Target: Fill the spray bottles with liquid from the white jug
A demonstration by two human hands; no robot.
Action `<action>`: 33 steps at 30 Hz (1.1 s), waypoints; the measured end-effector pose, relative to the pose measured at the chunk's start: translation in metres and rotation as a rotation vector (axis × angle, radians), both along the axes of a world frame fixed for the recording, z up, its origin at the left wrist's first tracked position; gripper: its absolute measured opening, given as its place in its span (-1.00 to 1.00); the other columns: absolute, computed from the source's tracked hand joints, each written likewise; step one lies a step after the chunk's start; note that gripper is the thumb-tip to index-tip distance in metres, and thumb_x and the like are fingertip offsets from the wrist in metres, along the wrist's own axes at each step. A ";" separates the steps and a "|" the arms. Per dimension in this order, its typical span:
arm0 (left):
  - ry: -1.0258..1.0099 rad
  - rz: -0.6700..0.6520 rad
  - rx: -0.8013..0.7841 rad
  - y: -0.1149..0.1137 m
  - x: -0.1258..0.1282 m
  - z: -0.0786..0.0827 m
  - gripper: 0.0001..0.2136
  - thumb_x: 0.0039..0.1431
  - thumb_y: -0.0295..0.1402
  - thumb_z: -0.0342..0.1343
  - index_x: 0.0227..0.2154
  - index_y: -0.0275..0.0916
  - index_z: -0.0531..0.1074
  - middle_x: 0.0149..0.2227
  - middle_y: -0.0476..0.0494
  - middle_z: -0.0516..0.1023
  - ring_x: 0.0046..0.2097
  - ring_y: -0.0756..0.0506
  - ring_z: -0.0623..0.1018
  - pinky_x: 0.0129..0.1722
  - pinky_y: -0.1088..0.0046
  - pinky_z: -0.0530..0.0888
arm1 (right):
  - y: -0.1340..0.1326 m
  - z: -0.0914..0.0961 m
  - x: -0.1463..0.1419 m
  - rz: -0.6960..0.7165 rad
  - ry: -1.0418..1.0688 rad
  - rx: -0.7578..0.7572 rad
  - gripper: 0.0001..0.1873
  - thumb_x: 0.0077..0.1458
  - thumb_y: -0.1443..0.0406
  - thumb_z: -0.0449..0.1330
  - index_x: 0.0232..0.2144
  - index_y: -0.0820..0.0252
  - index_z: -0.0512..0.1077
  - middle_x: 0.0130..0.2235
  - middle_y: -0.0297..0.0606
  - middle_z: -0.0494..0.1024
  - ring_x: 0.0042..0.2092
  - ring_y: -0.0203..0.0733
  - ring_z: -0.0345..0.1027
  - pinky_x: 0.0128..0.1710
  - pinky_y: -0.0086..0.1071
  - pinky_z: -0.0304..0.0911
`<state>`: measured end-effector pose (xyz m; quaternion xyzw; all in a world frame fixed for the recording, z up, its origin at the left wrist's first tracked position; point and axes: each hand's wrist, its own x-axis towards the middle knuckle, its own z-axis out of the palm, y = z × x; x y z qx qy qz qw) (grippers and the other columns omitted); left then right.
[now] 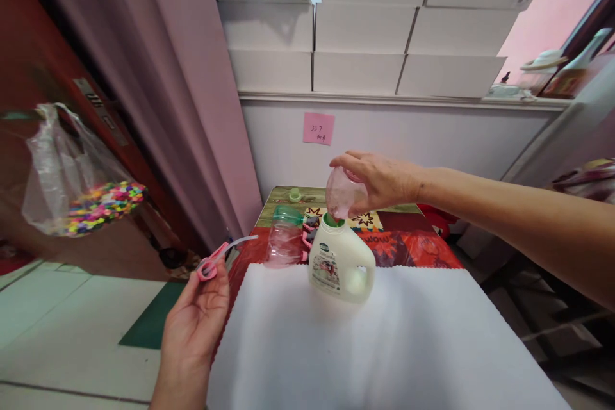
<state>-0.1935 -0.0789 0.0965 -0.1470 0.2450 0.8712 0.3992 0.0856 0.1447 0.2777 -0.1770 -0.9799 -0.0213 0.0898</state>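
My right hand (379, 179) grips a small clear pinkish bottle (342, 193), tilted mouth-down over the green neck of a white jug with a handle (340, 262). The jug stands upright on a white cloth (384, 346). My left hand (196, 317) is off the table's left edge, palm up, fingers curled round the pink handles of a pair of scissors (218, 259) whose blades point right. A second clear bottle with a green top (284, 237) lies on its side just left of the jug.
A small green cap (295, 194) sits at the table's far edge. A clear bag of coloured beads (81, 195) hangs on the red door at left. A pink sticky note (318, 128) is on the wall. White boxes (365, 25) stack behind.
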 end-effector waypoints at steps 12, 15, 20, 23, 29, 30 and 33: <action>0.026 -0.041 -0.004 0.011 0.011 0.003 -0.62 0.44 -0.50 -0.06 0.26 -0.37 0.27 -0.12 -0.32 0.67 -0.14 -0.11 0.71 -0.11 0.45 0.66 | 0.004 -0.008 0.014 -0.057 0.035 -0.032 -0.07 -0.06 -0.03 0.39 0.27 0.18 0.20 0.09 0.01 0.47 -0.01 0.11 0.43 -0.10 -0.18 0.30; 0.033 -0.053 -0.004 0.012 0.011 0.002 -0.61 0.44 -0.50 -0.07 0.28 -0.39 0.26 -0.11 -0.35 0.67 -0.13 -0.12 0.71 -0.12 0.46 0.66 | 0.000 -0.007 0.013 -0.068 0.020 -0.025 -0.09 -0.06 -0.01 0.39 0.26 0.17 0.21 0.09 -0.01 0.47 -0.03 0.08 0.44 -0.14 -0.22 0.29; 0.029 -0.054 0.013 0.010 0.011 0.004 -0.58 0.44 -0.49 -0.07 0.31 -0.37 0.21 -0.05 -0.39 0.65 -0.17 -0.10 0.71 -0.12 0.46 0.66 | -0.003 -0.008 0.014 -0.053 0.028 0.012 -0.12 -0.04 0.00 0.38 0.25 0.15 0.21 0.08 -0.03 0.47 -0.07 0.04 0.45 -0.23 -0.28 0.26; 0.028 -0.049 0.010 0.008 0.010 0.004 -0.58 0.44 -0.49 -0.06 0.31 -0.36 0.21 -0.03 -0.39 0.65 -0.15 -0.10 0.71 -0.11 0.45 0.66 | -0.003 -0.009 0.016 -0.046 0.031 0.020 -0.12 -0.04 0.00 0.38 0.25 0.16 0.21 0.10 -0.02 0.47 -0.05 0.05 0.44 -0.23 -0.29 0.26; 0.036 -0.054 0.008 0.009 0.009 -0.001 -0.59 0.44 -0.49 -0.06 0.30 -0.36 0.22 -0.02 -0.39 0.64 -0.14 -0.11 0.71 -0.12 0.46 0.66 | 0.000 -0.012 0.019 -0.050 0.042 0.014 -0.06 -0.04 -0.01 0.40 0.28 0.23 0.19 0.10 0.03 0.47 -0.01 0.11 0.44 -0.18 -0.24 0.30; 0.040 -0.056 0.013 0.009 0.009 -0.001 -0.59 0.44 -0.49 -0.06 0.30 -0.37 0.23 -0.02 -0.40 0.65 -0.14 -0.11 0.71 -0.12 0.46 0.66 | 0.001 -0.013 0.019 -0.045 0.048 0.018 -0.06 -0.03 -0.01 0.40 0.28 0.23 0.19 0.10 0.04 0.48 -0.01 0.11 0.44 -0.17 -0.24 0.30; 0.037 -0.049 0.002 0.010 0.010 0.000 -0.61 0.44 -0.49 -0.06 0.28 -0.37 0.25 -0.04 -0.38 0.65 -0.15 -0.11 0.71 -0.14 0.45 0.67 | 0.003 -0.014 0.020 -0.026 0.064 0.031 -0.06 -0.03 -0.03 0.40 0.28 0.22 0.20 0.10 0.04 0.48 0.00 0.12 0.45 -0.18 -0.24 0.31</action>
